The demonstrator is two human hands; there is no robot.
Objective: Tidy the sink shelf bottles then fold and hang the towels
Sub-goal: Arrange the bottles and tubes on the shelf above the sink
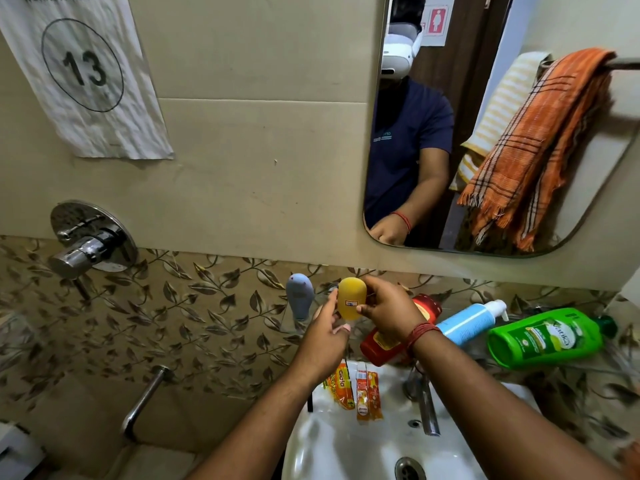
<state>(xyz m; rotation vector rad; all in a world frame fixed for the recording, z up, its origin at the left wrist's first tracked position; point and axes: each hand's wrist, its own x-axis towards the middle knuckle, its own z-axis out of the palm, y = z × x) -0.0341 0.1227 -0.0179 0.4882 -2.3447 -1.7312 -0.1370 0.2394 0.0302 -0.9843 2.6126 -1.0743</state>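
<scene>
A small yellow bottle [351, 302] stands upright above the glass shelf [289, 322], held between both hands. The right hand [389, 311] wraps it from the right side, thumb pressed against its front near a small white label, fingers curled behind. The left hand [325, 332] touches its lower left edge with the fingertips, the thumb pointing toward the bottle's base; its hold looks light rather than tight. A red thread band [420, 336] circles the right wrist.

Just left of the yellow bottle a grey bottle [299, 297] stands upright on the shelf, close to it but apart. To the right, three bottles lie on their sides along the shelf: a red bottle [381, 344] partly hidden behind the right wrist, then a blue bottle [472, 322] with a white pump top, then a large green bottle [547, 339] with a dark green cap, farthest right.

Below the hands, orange and red sachets [358, 393] lie on the back rim of the white sink [332, 445], beside the chrome tap [427, 407]. The drain shows at the bottom of the basin.

Above the shelf a mirror [485, 247] hangs on the tiled wall. An orange checked towel [540, 140] hangs loosely bunched over a rail at upper right, with a yellow striped towel [502, 102] behind it. On the left wall are a chrome shower valve [91, 240] and a paper sign [83, 71] marked 13.
</scene>
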